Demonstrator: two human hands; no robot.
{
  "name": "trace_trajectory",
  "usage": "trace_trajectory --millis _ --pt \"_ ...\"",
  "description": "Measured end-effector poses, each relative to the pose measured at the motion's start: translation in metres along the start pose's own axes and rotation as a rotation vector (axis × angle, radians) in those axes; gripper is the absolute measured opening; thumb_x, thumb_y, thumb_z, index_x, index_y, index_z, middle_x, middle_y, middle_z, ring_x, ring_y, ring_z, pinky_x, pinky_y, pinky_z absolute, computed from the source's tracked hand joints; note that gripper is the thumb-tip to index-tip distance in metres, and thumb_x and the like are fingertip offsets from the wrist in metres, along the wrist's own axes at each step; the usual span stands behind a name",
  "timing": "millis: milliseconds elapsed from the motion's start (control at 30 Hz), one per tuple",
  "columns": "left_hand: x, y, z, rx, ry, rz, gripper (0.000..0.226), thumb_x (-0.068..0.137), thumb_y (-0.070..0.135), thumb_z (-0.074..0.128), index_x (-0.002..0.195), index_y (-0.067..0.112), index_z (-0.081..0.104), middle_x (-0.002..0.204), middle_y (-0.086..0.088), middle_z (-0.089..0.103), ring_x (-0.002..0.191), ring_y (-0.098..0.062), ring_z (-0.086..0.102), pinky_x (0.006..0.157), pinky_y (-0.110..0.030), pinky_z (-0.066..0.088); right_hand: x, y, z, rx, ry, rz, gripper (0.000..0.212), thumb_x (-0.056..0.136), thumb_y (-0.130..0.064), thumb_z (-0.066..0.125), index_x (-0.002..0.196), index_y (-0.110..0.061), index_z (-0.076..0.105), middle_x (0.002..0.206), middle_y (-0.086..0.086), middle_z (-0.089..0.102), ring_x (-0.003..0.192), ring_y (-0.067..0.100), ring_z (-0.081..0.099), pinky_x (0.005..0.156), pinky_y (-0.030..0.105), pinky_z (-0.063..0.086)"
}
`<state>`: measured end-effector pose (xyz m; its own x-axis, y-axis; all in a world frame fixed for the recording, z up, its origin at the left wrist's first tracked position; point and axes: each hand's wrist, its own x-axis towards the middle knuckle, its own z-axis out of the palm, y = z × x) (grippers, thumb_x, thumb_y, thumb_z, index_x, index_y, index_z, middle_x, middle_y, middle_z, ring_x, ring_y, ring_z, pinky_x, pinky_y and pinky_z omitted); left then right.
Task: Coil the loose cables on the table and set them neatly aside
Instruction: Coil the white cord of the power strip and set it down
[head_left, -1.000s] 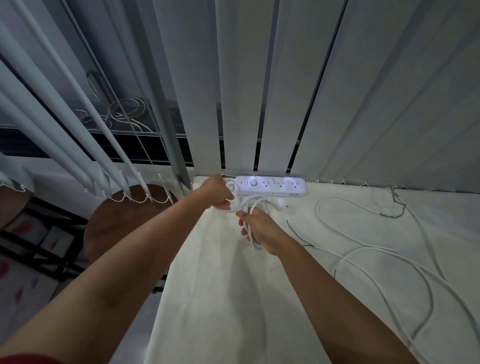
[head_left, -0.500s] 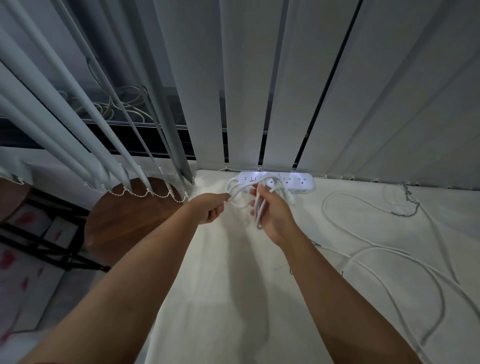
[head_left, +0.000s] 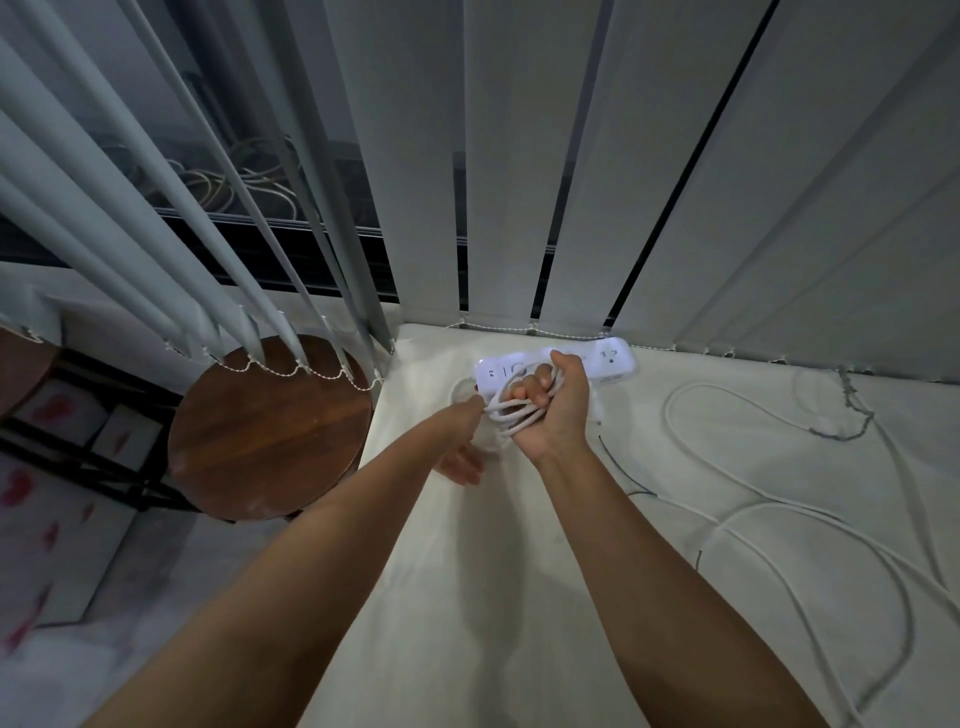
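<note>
A white power strip (head_left: 613, 364) lies at the table's far edge, under the blinds. My right hand (head_left: 556, 410) grips a bundle of white cable loops (head_left: 506, 415) just in front of the strip and hides the strip's middle. My left hand (head_left: 464, 451) is beside the bundle on its left. It pinches a strand that runs out of the loops, with its lower fingers blurred. More loose white cable (head_left: 727, 525) sprawls in wide curves over the right half of the white-covered table (head_left: 467, 597).
A thin grey cord (head_left: 844, 428) lies at the far right, and a thin dark wire (head_left: 621, 475) lies near my right wrist. Vertical blinds (head_left: 519, 182) hang along the table's back edge. A round wooden stool (head_left: 270, 426) stands off the table's left side.
My right hand has turned and closed tighter around the cable loops, close against the power strip. My left hand has moved in toward the bundle. The camera has tipped downward.
</note>
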<state>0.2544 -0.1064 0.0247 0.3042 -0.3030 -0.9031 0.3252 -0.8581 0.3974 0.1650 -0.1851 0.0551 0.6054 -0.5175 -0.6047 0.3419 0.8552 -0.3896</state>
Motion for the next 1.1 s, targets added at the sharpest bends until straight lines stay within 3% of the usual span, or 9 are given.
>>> trace_trajectory --millis 167,267,467,600,700,833,900,967,1100 --pt "0.015 0.009 -0.005 -0.183 0.115 0.232 0.037 0.095 0.04 0.037 0.091 0.007 0.054 0.078 -0.014 0.062 0.058 -0.026 0.063 0.05 -0.03 0.056 0.007 -0.002 -0.006 0.059 -0.068 0.046 0.032 0.074 -0.024 0.051 0.048 -0.018 0.032 0.034 -0.003 0.026 0.044 0.013 0.032 0.057 0.024 0.032" --pt "0.023 0.021 -0.004 -0.261 0.131 0.355 0.035 0.095 0.031 0.036 0.095 0.004 0.059 0.089 -0.017 0.062 0.075 -0.029 0.063 0.067 -0.037 0.057 0.012 -0.01 -0.009 0.024 -0.15 0.062 0.03 0.068 -0.023 0.052 0.045 -0.018 0.033 0.032 -0.003 0.027 0.04 0.013 0.037 0.058 0.025 0.035" --pt "0.029 0.02 0.004 -0.465 -0.129 0.38 0.059 0.097 0.053 0.037 0.117 0.004 0.065 0.106 -0.019 0.07 0.104 -0.035 0.066 0.093 -0.048 0.053 0.032 -0.019 -0.016 -0.029 -0.287 0.124 0.037 0.076 -0.025 0.042 0.04 -0.016 0.036 0.029 -0.001 0.029 0.034 0.013 0.035 0.052 0.025 0.041" --pt "0.036 0.018 -0.003 -0.546 -0.307 0.44 0.066 0.097 0.058 0.026 0.123 0.009 0.062 0.105 -0.015 0.069 0.097 -0.024 0.067 0.085 -0.035 0.055 0.043 -0.017 -0.023 -0.056 -0.312 0.18 0.037 0.076 -0.026 0.042 0.041 -0.017 0.035 0.029 -0.002 0.029 0.036 0.012 0.034 0.058 0.025 0.029" --pt "0.041 0.02 -0.007 -0.521 -0.338 0.501 0.066 0.098 0.055 0.033 0.128 0.0 0.056 0.095 -0.015 0.065 0.086 -0.022 0.063 0.087 -0.034 0.051 0.047 -0.015 -0.028 -0.027 -0.284 0.197 0.035 0.075 -0.025 0.044 0.042 -0.016 0.037 0.03 -0.002 0.03 0.037 0.012 0.037 0.058 0.026 0.04" --pt "0.048 0.018 -0.006 -0.504 -0.221 0.501 0.028 0.097 0.032 0.054 0.101 0.005 0.061 0.074 -0.003 0.06 0.067 -0.016 0.059 0.061 -0.026 0.049 0.048 -0.019 -0.034 -0.226 -0.143 0.139 0.029 0.081 -0.022 0.056 0.055 -0.011 0.06 0.046 0.001 0.053 0.051 0.016 0.057 0.068 0.03 0.053" --pt "0.052 0.015 -0.006 -0.475 -0.127 0.493 0.025 0.095 0.033 0.056 0.083 0.012 0.059 0.068 0.0 0.053 0.058 -0.013 0.054 0.052 -0.023 0.041 0.044 -0.023 -0.037 -0.318 -0.062 0.106 0.015 0.084 -0.019 0.064 0.076 -0.007 0.068 0.067 0.005 0.065 0.065 0.02 0.067 0.073 0.032 0.058" --pt "0.055 0.013 -0.007 -0.467 -0.107 0.497 0.029 0.096 0.034 0.054 0.073 0.016 0.056 0.064 0.002 0.05 0.048 -0.009 0.05 0.042 -0.018 0.039 0.039 -0.028 -0.038 -0.325 -0.04 0.101 0.024 0.086 -0.023 0.067 0.098 -0.002 0.068 0.091 0.013 0.07 0.085 0.026 0.07 0.087 0.039 0.056" --pt "0.057 0.006 -0.01 -0.537 -0.147 0.497 0.022 0.099 0.032 0.049 0.084 0.019 0.057 0.066 0.006 0.049 0.045 -0.005 0.046 0.039 -0.019 0.036 0.031 -0.044 -0.037 -0.343 0.213 0.092 0.032 0.091 -0.035 0.061 0.094 -0.003 0.056 0.081 0.012 0.064 0.075 0.027 0.064 0.083 0.039 0.056"
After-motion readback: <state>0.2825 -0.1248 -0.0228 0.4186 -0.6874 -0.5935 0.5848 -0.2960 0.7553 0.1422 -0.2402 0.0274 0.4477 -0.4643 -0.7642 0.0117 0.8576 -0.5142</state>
